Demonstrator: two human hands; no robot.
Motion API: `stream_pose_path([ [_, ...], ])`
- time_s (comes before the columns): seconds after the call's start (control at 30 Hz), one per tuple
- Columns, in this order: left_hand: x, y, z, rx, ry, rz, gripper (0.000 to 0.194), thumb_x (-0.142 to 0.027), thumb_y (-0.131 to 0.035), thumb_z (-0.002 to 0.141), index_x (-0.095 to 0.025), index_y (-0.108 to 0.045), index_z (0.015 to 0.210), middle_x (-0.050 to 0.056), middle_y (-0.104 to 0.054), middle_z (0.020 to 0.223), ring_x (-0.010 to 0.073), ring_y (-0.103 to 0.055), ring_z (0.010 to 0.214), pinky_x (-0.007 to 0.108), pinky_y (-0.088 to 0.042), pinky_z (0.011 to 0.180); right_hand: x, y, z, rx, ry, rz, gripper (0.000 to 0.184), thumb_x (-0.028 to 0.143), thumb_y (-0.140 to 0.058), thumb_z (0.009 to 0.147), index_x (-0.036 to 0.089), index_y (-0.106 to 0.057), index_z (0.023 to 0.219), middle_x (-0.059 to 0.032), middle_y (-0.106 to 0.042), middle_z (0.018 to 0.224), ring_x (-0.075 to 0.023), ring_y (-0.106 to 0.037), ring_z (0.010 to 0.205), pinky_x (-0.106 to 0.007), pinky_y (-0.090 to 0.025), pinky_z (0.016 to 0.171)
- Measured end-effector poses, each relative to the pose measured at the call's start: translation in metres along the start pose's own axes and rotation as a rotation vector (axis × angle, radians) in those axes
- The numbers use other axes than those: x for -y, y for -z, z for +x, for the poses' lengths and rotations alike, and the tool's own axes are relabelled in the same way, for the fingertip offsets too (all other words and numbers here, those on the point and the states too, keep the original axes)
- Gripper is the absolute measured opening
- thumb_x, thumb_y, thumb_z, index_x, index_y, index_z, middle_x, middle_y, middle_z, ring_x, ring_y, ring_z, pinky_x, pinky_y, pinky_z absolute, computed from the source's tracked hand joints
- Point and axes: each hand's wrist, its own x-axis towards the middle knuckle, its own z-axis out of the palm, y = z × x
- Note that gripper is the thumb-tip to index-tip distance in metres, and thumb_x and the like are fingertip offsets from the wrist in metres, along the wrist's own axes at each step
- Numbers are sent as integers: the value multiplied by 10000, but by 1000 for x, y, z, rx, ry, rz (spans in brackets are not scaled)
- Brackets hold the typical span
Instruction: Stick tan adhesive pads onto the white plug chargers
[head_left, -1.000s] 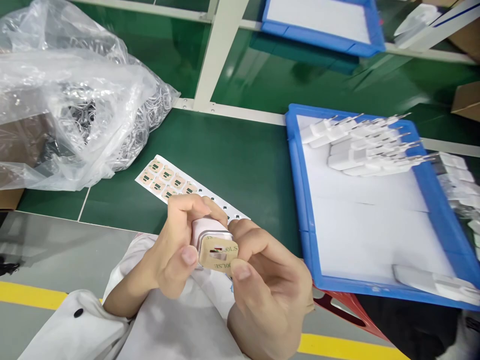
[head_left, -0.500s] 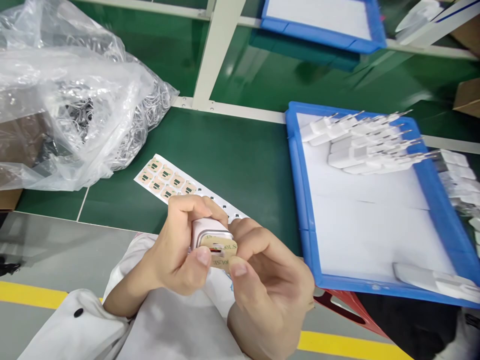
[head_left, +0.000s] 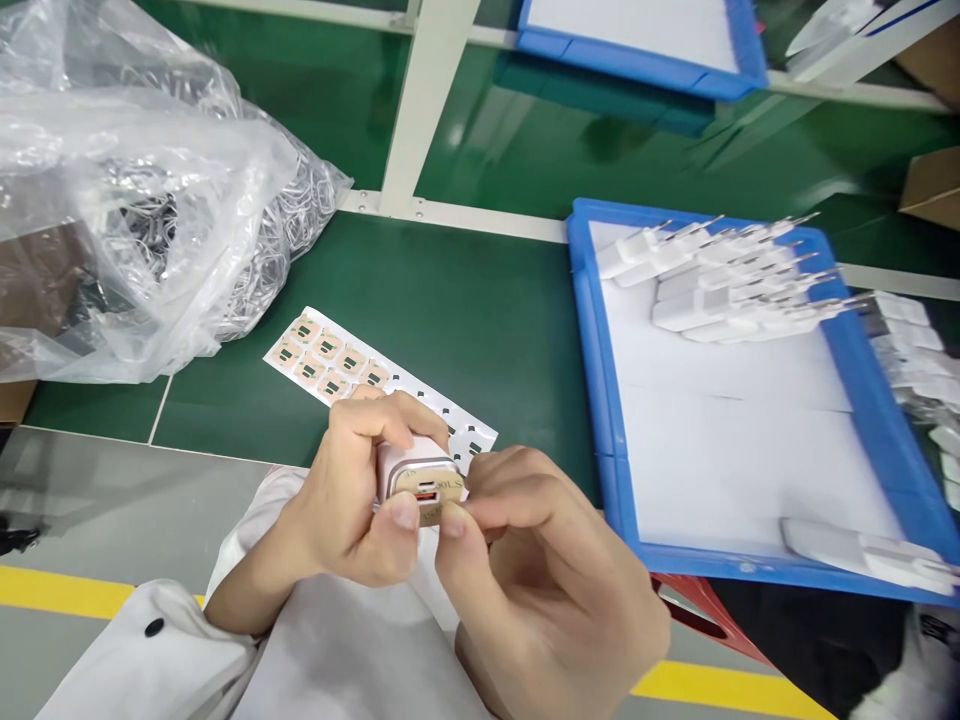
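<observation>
My left hand (head_left: 356, 495) is wrapped around a white charger (head_left: 421, 450), its port end turned toward me. A tan adhesive sticker (head_left: 448, 488) with printed letters lies over that end face, and two ports, one with orange inside, show through its cut-outs. The thumb and forefinger of my right hand (head_left: 559, 575) pinch at the sticker's right edge; the other fingers are curled. Just beyond my hands, a white sticker sheet (head_left: 401, 395) lies on the green table (head_left: 450, 290), with several tan stickers at its left end and bare backing at its right.
To the right, a blue tray (head_left: 611, 430) lined with white paper holds several white chargers (head_left: 720, 290) with pins and one lying near its front edge. A clear plastic bag (head_left: 172, 200) of metal pieces fills the left. Another blue tray (head_left: 637, 65) sits behind the frame post (head_left: 424, 110).
The sticker has moved onto the charger's end face, its cut-outs now lined up with the ports. My right hand has shifted slightly right and its fingertips press closer to the sticker's edge.
</observation>
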Motion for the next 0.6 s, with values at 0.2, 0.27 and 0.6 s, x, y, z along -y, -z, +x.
stream_pose_path([
  [0.2,3,0,-1,-5,-1,-12,186,-398,-580,1008,-272,-465,1083,-17,-648,856,149,-553,664,333,-407,663,3,3,4,11,66,-97,231,50,-711,846,223,-581,766,43,-545,634,-98,-524,547,-254,-443,517],
  [0.27,4,0,-2,-9,10,-24,213,-419,-597,1006,-274,-462,1084,-13,-653,867,153,-554,675,330,-410,666,4,4,5,29,82,-141,244,41,-717,840,227,-575,769,49,-537,629,-96,-521,541,-249,-429,501],
  [0.6,2,-4,-3,-9,102,-229,218,-431,-609,1021,-273,-465,1066,-12,-621,896,153,-572,737,298,-457,680,-16,8,-4,-30,-7,-59,244,238,-820,911,247,-581,958,33,-537,784,-138,-522,673,-289,-441,594],
])
